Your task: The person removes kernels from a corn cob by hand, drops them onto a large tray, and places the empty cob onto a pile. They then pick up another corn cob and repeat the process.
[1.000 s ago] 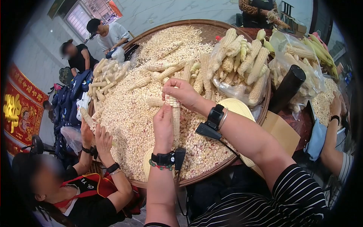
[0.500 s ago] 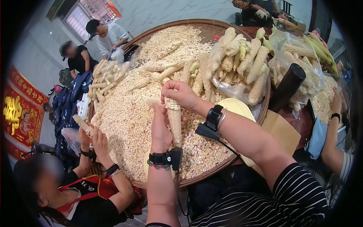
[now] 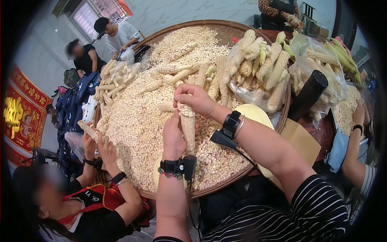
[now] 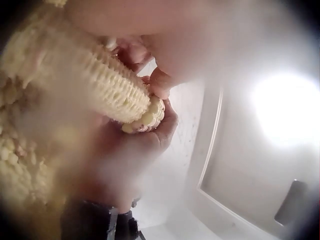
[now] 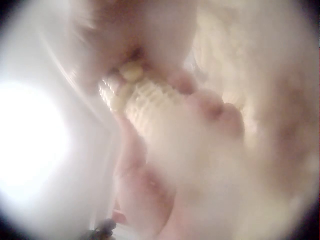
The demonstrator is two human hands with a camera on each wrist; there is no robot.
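Note:
A corn cob (image 3: 188,129), mostly stripped, stands between my hands above the loose kernels (image 3: 137,121). Kernels remain around its upper end. My left hand (image 3: 173,137) grips the cob from the left side. From the top, my right hand (image 3: 196,100) pinches the kernel-bearing end with thumb and fingers. In the left wrist view the bare cob (image 4: 107,85) ends in a ring of pale kernels (image 4: 150,120) under the fingertips. The right wrist view is blurred, with a few kernels (image 5: 132,72) at the cob's tip under the fingers.
A wide round basket (image 3: 288,94) carries the kernels. Bagged cobs (image 3: 278,68) and a black cylinder (image 3: 308,94) stand at the right, near a cream round lid (image 3: 254,117). More cobs (image 3: 151,86) lie behind my hands. At the left, a person holds another cob (image 3: 88,130).
My left hand, seen with its palm more open half a second ago, is closed further around the cob. The cob stays between my hands. The view has shifted slightly.

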